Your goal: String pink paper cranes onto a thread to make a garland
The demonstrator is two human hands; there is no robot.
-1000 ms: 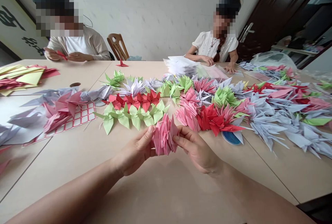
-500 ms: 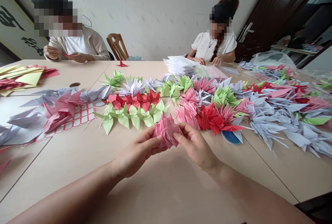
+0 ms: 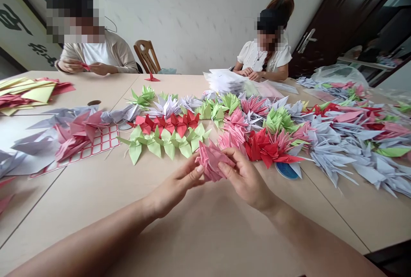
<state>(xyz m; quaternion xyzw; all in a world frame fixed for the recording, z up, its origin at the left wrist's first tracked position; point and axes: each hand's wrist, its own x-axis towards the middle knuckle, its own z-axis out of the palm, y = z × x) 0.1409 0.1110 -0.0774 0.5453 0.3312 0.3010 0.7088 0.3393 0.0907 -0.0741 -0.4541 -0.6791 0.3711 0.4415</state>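
Indoors, both hands, left (image 3: 175, 189) and right (image 3: 247, 180), pinch pink cranes (image 3: 212, 162) over a beige table (image 3: 199, 234) by a white wall (image 3: 192, 16).

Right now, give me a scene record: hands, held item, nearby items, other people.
left hand: fingers pinch the pink paper bundle from its left side
right hand: fingers grip the same bundle from its right side
bundle: stacked folded pieces, held over the table
nearest: green folded row, red folded row behind it
others: person far left, person far right, each handling paper
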